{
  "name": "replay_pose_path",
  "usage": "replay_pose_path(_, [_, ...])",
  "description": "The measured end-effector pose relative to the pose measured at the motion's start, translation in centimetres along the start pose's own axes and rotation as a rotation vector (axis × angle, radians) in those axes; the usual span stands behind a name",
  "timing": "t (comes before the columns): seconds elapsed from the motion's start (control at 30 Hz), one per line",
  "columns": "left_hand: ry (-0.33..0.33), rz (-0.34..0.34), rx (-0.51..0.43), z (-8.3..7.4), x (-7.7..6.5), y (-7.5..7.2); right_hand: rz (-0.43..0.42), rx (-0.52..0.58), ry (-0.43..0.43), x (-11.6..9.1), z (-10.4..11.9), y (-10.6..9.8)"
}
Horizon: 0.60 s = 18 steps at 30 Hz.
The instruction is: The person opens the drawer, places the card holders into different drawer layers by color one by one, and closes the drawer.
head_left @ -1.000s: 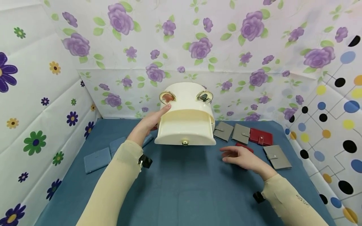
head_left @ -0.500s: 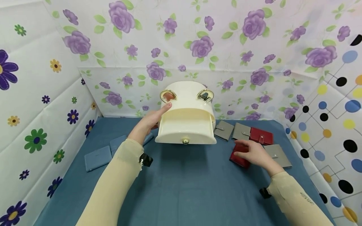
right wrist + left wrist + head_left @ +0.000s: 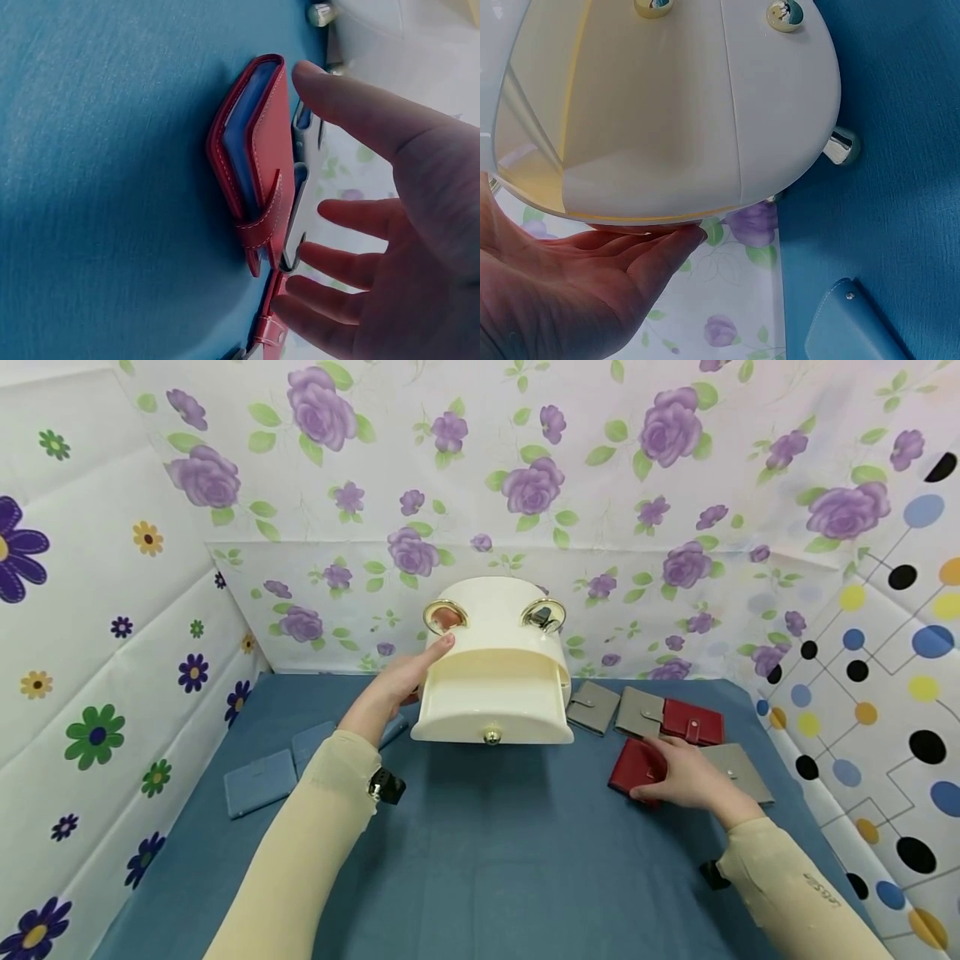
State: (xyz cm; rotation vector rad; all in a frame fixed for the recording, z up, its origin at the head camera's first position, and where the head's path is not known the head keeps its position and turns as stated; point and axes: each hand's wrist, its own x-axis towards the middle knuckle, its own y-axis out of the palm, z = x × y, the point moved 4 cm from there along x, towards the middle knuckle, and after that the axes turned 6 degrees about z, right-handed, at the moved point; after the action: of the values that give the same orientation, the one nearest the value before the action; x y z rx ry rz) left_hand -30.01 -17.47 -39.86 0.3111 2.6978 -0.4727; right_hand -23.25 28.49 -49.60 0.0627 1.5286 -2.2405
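Note:
A cream storage box with gold-rimmed round eyes stands at the back middle in the head view. Its drawer, with a gold knob, is pulled out. My left hand rests against the box's left side, thumb toward the front; its fingers lie fairly straight along the wall in the left wrist view. At the right is a red card holder with a strap. My right hand is spread beside it; in the right wrist view its fingers are extended around the holder without pinching it.
Two grey card holders and another red card holder lie at the back right. A third grey one is partly behind my right hand. Blue card holders lie at left. Patterned cloth walls enclose the blue tabletop.
My right hand has moved right, drawing the red card holder out from the others toward the front, and its fingers have since loosened from it. My left hand stays at the box.

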Motion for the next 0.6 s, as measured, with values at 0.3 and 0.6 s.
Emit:
replay_pose_path(0.3, [0.003,-0.015,0.005,0.2,0.1,0.0,0.071,-0.029,0.03,-0.2,0.5,0.4])
replay_pose_path(0.6, [0.003,-0.01,-0.013,0.2,0.0,0.0,0.075,-0.044,0.056,0.3,0.6,1.4])
